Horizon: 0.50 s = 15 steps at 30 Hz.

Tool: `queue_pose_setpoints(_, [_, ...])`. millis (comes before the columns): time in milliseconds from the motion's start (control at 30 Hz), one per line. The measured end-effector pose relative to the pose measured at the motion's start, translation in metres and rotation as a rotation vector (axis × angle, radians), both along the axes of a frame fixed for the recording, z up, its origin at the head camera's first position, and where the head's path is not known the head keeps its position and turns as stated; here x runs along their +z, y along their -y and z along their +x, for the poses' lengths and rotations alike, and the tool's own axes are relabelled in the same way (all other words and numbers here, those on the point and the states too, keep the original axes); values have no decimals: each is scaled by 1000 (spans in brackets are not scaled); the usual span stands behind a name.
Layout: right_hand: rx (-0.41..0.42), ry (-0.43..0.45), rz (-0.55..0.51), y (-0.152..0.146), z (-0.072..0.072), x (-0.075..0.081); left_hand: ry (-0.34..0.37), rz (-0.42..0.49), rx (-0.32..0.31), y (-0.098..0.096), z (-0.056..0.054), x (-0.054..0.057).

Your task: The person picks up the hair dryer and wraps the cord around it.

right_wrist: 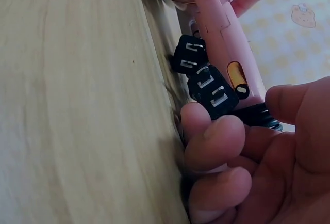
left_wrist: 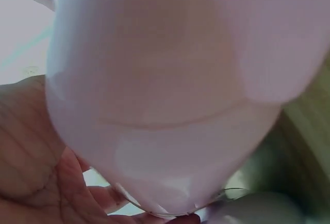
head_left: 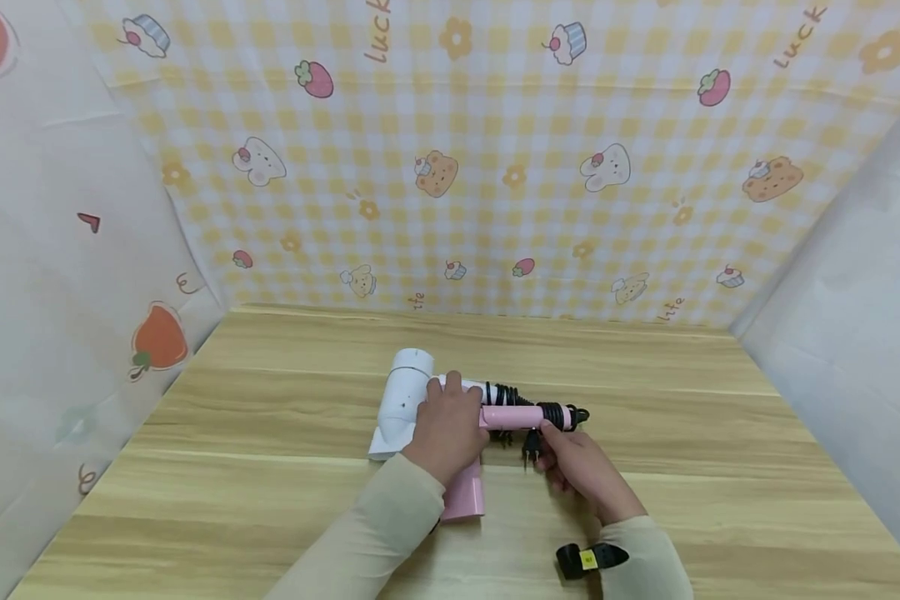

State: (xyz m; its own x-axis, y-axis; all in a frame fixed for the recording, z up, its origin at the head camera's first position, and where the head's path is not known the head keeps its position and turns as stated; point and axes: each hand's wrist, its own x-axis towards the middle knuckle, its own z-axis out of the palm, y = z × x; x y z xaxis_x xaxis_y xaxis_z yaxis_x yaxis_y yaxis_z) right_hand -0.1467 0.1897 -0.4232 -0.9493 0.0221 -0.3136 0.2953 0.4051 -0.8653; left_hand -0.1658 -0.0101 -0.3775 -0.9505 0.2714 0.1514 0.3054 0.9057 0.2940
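Note:
A pink hair dryer (head_left: 512,417) lies with its handle pointing right and its nozzle toward the near side. My left hand (head_left: 450,427) grips its barrel from above, hiding most of the body; in the left wrist view the smooth pink barrel (left_wrist: 154,74) fills the picture. Around the handle's end, my right hand (head_left: 583,468) holds the part wound with black cord (head_left: 552,415), thumb on one side and fingers curled below. Two black plugs (right_wrist: 212,91) hang beside the handle in the right wrist view. Just behind lies a white hair dryer (head_left: 405,398), its handle also cord-wrapped.
Both dryers are on a wood-grain table (head_left: 270,400). A yellow checked cloth (head_left: 480,225) with cartoon prints hangs along the back edge, and pale sheets stand at the left and right sides. A black wrist strap (head_left: 591,558) sits at the right sleeve.

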Motion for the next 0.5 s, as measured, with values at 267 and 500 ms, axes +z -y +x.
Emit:
queue_pose_setpoints(267, [32, -54, 215, -5, 0, 3, -30, -26, -1, 2, -4, -6])
queue_pose_setpoints(500, [44, -149, 373, -18, 6, 16, 10, 80, -22, 9, -5, -9])
